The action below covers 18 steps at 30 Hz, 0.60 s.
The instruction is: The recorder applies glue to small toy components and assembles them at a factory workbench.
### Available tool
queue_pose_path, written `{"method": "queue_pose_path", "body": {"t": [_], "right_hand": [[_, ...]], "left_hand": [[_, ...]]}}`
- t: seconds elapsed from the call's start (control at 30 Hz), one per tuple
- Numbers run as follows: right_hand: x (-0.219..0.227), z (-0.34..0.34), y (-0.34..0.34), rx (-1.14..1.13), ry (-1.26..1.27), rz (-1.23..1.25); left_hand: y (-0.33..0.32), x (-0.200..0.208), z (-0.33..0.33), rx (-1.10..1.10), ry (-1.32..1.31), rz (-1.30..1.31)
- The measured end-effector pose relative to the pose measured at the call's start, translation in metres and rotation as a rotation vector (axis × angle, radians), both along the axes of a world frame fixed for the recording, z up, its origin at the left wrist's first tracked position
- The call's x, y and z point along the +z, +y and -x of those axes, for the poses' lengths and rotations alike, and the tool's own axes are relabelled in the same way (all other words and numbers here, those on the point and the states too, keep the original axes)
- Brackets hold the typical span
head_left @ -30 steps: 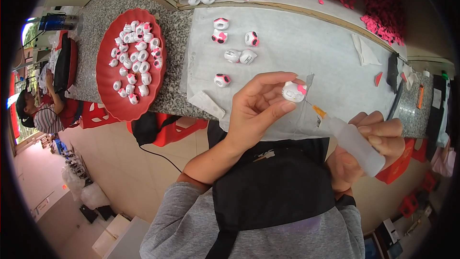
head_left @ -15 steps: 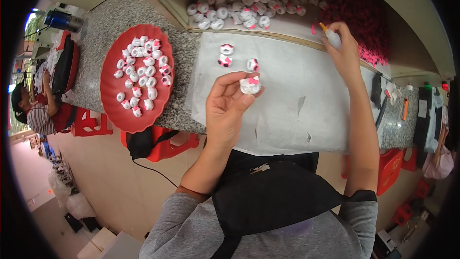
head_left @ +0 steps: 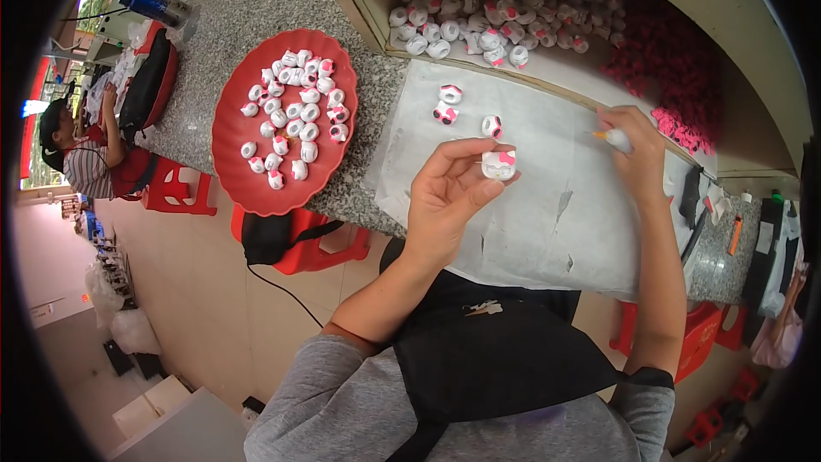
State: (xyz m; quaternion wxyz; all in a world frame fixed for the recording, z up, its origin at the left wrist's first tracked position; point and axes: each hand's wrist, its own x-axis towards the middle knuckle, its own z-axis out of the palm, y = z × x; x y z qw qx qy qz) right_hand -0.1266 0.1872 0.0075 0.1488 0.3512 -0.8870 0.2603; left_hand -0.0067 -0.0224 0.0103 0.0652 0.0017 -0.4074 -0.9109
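My left hand [head_left: 446, 201] pinches a small white cat-head bead [head_left: 499, 168] with a pink bow between thumb and fingers, its face turned up. My right hand [head_left: 640, 152] is wrapped round a small white squeeze bottle [head_left: 618, 141] with a yellow-orange nozzle that points left toward the bead, some way apart from it. Whether anything sits on the nozzle's tip is too small to tell. Beyond my left hand, three similar beads with pink and black marks lie on the white sheet [head_left: 530, 235]: a far bead [head_left: 450, 94], a middle bead [head_left: 445, 113] and a near bead [head_left: 492, 127].
To the left, a red scalloped plate [head_left: 235, 171] holds many white beads. A shelf box at the back holds a heap of white beads [head_left: 522, 0] and a pile of pink pieces [head_left: 684, 127]. Red stools [head_left: 175, 192] stand below the granite counter [head_left: 376, 90]. Another person [head_left: 85, 150] sits far left.
My right hand has drawn the bottle back from the shelf's pink pieces to over the sheet. My left hand still holds the bead. The whole view has shifted.
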Motion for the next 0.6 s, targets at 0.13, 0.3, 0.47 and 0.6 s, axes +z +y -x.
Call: {"method": "queue_pose_path", "body": {"t": [0.13,0.3,0.47,0.6], "right_hand": [[0.028,-0.058,-0.021,-0.148,-0.355,0.467],[0.032,-0.096,-0.031,0.007,-1.077,1.088],[0.022,-0.103,-0.039,0.047,-1.198,1.252],[0.019,-0.105,-0.042,0.047,-1.240,1.382]], "left_hand": [[0.007,-0.003,-0.003,0.004,0.046,0.194],[0.019,-0.002,-0.003,0.043,0.222,0.635],[0.023,-0.003,-0.005,0.051,0.282,0.812],[0.026,-0.002,-0.006,0.047,0.285,0.830]]}}
